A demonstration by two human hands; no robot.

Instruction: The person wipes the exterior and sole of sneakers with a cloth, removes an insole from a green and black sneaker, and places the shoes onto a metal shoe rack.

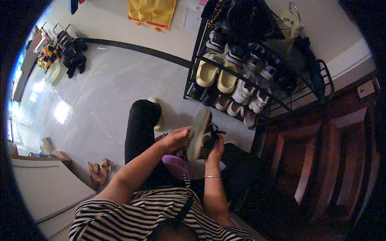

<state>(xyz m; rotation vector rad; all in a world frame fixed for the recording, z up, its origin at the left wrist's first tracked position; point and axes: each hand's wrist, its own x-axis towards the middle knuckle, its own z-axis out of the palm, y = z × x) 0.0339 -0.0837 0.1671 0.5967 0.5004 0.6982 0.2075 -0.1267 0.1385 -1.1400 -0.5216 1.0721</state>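
A dark lace-up shoe [208, 138] with a thick pale sole [197, 135] is held up on its side above my lap, its sole turned to the left. My right hand [216, 150] grips the dark upper from the right, near a loose lace. On the other side, my left hand [178, 138] holds the shoe at its sole, with the fingertips partly hidden. Below the hands, a purple object [175, 165] shows between my legs, largely covered. A dark patterned thing behind my left hand is too hidden to name.
A black metal shoe rack [188, 81] stands ahead to the right, holding cream clogs [207, 72], sneakers and slippers. Beside it is a dark wooden door [301, 150]. Tan sandals [99, 171] lie on the tiled floor at left, near a white cabinet [48, 186].
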